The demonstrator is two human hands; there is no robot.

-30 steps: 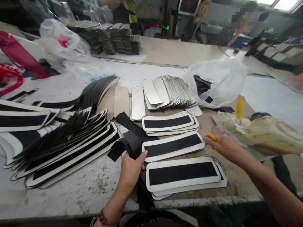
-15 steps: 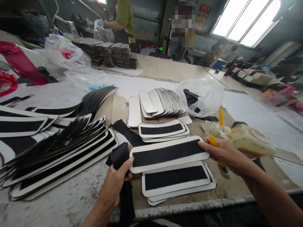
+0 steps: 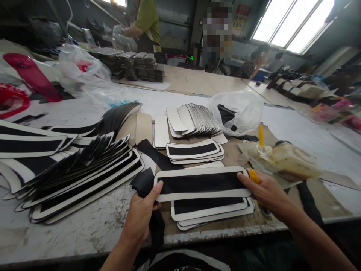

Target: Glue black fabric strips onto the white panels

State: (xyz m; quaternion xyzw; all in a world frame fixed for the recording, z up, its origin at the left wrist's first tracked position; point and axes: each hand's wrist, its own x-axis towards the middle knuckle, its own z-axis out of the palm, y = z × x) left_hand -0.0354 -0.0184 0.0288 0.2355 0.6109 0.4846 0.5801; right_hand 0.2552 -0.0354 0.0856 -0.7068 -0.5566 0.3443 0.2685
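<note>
I hold a long white panel with a black strip by both ends, lifted just above a small stack of like panels. My left hand pinches its left end and also grips a black fabric strip that hangs over the table edge. My right hand pinches the right end with a yellow-handled tool tucked in its fingers. Another short stack lies just beyond.
A big fan of black-and-white panels fills the left. Silver plates and a clear plastic bag sit behind. A glue-caked pot with a yellow brush stands right. Other people work at far benches.
Both hands have lifted the panel off the table and drawn it toward me over the near stack. My left hand has taken up the black fabric strip with it.
</note>
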